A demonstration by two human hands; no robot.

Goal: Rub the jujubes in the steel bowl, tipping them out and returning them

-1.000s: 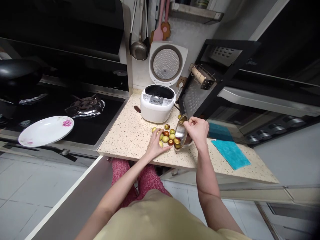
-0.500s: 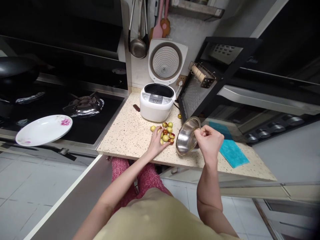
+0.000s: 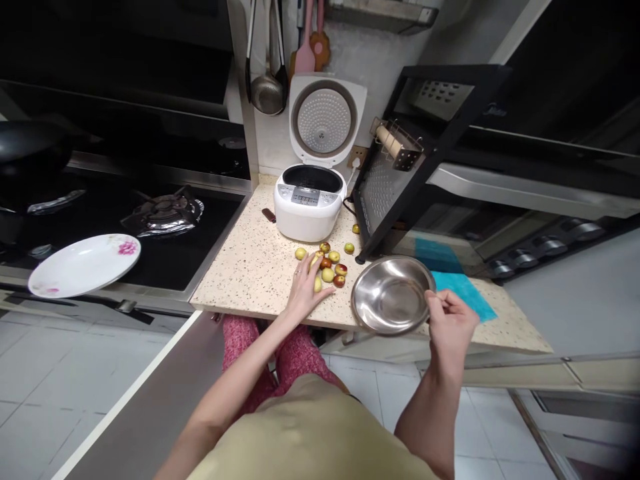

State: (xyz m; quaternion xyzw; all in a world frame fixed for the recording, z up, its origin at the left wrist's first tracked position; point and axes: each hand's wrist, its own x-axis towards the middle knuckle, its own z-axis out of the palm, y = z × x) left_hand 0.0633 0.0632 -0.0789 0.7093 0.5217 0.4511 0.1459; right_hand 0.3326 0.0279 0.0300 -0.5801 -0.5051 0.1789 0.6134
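Several green and reddish-brown jujubes point(image 3: 327, 274) lie loose in a cluster on the speckled countertop point(image 3: 240, 267). My left hand point(image 3: 305, 287) rests at the left side of the cluster, its fingers spread and touching some of the fruit. With thumb and fingers pinched on the right rim, my right hand point(image 3: 450, 320) holds a metal bowl point(image 3: 393, 300). The bowl faces up with nothing inside, at the front of the counter. Behind the fruit stands a white rice cooker point(image 3: 307, 217) with its lid raised.
One jujube point(image 3: 349, 248) and another by the black rack point(image 3: 380, 193) lie apart from the cluster. A teal cloth point(image 3: 465, 293) is on the right. To the left, a white oval plate point(image 3: 85, 265) sits at the stove's edge. Below it, a cabinet door point(image 3: 135, 400) stands open.
My right hand has moved right and turned the bowl from tilted on its side to facing up. One jujube has rolled away towards the rack. My left hand stays at the cluster, fingers spread.
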